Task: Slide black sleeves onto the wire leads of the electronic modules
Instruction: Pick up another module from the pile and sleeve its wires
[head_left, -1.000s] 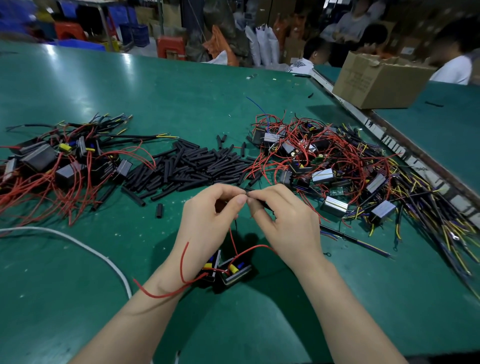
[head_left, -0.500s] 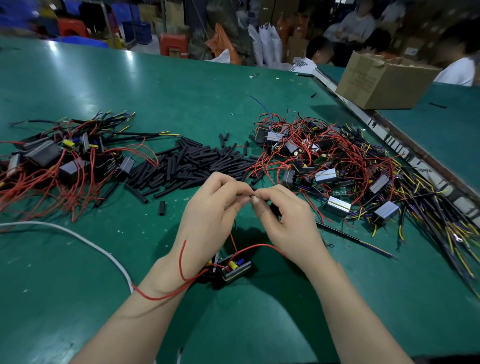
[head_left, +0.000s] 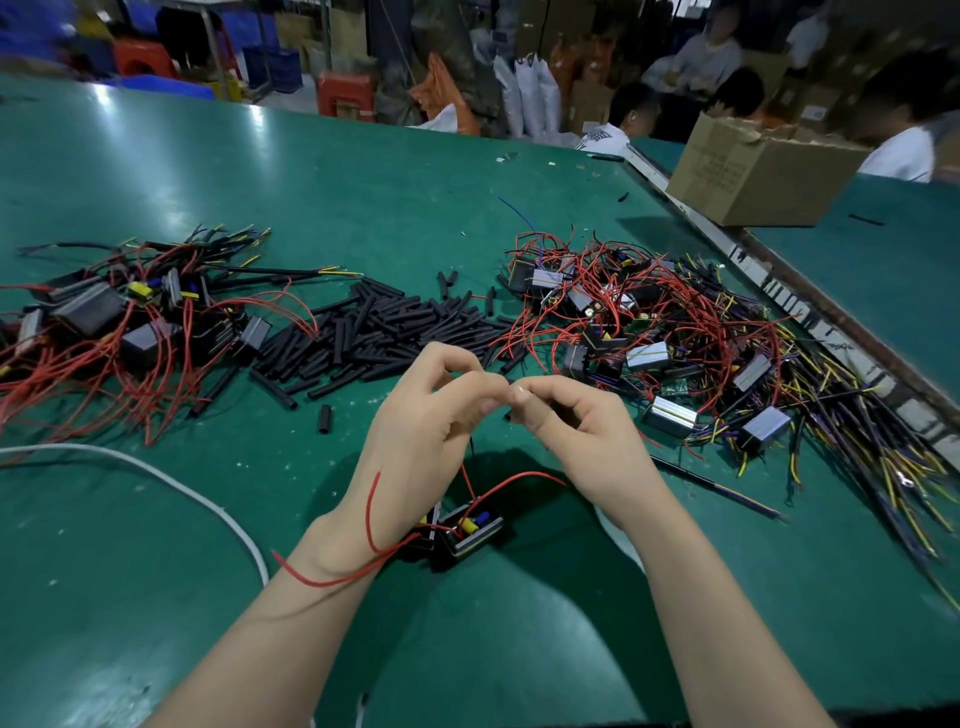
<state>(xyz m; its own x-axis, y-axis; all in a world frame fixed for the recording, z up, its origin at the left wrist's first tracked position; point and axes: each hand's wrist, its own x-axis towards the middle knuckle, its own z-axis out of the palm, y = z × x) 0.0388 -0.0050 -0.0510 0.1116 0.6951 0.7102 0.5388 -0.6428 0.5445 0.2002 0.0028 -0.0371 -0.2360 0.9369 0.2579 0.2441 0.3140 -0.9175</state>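
My left hand (head_left: 426, 421) and my right hand (head_left: 576, 431) meet fingertip to fingertip above the green table (head_left: 363, 171). The right fingers pinch a short black sleeve (head_left: 508, 415), mostly hidden. The left fingertips pinch something at the same spot, seemingly a thin wire lead, too small to tell. Below the hands lies a black module (head_left: 467, 530) with red leads (head_left: 519, 480); one lead loops over my left wrist. A heap of loose black sleeves (head_left: 384, 332) lies beyond the hands.
A pile of modules with red wires (head_left: 119, 332) sits at the left, a larger tangled pile (head_left: 675, 343) at the right. A white cable (head_left: 171, 483) curves across the near left. A cardboard box (head_left: 753, 171) stands far right; people sit behind it.
Both hands have stayed joined at the fingertips, with only small finger shifts. The module below them has not moved.
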